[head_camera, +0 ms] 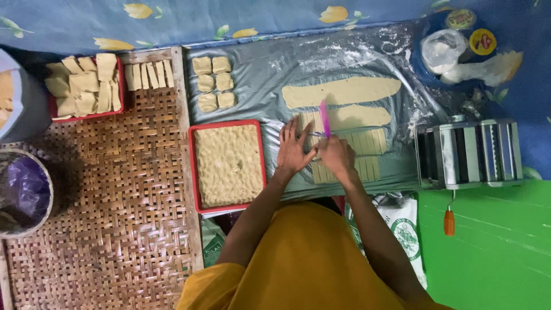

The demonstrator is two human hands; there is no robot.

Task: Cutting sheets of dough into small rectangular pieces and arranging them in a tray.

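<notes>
Head view, right hand [337,156] grip pinching pink knife [324,119], blade pointing away, left hand [294,150] spread, seemingly flat on dough strips [367,140]

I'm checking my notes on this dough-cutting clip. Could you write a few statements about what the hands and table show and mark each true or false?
1. The right hand holds a pink knife over the cut dough strips. True.
2. The left hand lies flat, fingers spread, on the dough strips. True.
3. The red tray beside the left hand is empty. False: it is filled with a slab of dough.
4. The pasta roller machine stands on the person's left. False: it stands on the right.
5. Two uncut long dough sheets lie beyond the strips. True.
</notes>
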